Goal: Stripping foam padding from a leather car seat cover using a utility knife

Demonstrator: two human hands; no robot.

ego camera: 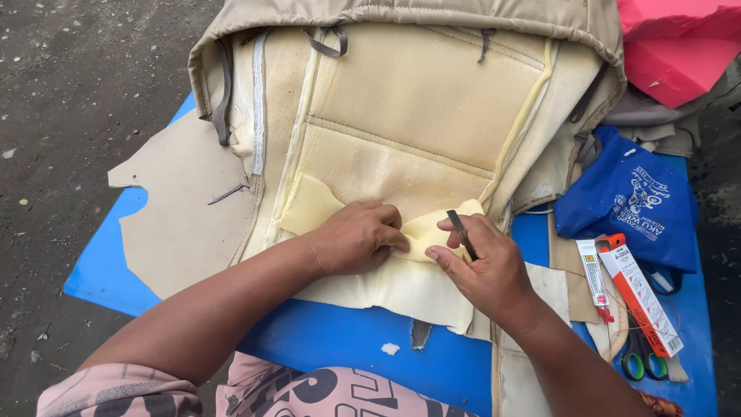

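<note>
A beige seat cover (401, 100) lies inside out on a blue mat (340, 340), its yellowish foam backing facing up. My left hand (356, 236) presses down on a pale yellow foam piece (312, 202) at the cover's lower edge, fingers curled. My right hand (480, 266) pinches the foam's right end and grips a thin dark blade (461, 233) between thumb and fingers. The blade points up and away from me, right beside my left fingertips.
A tan leather offcut (174, 205) lies left of the cover. To the right are a blue cloth bag (629, 201), a glue tube (594, 278) and its orange-white box (637, 293), green-handled scissors (644, 363) and pink foam blocks (679, 46). Dark ground surrounds the mat.
</note>
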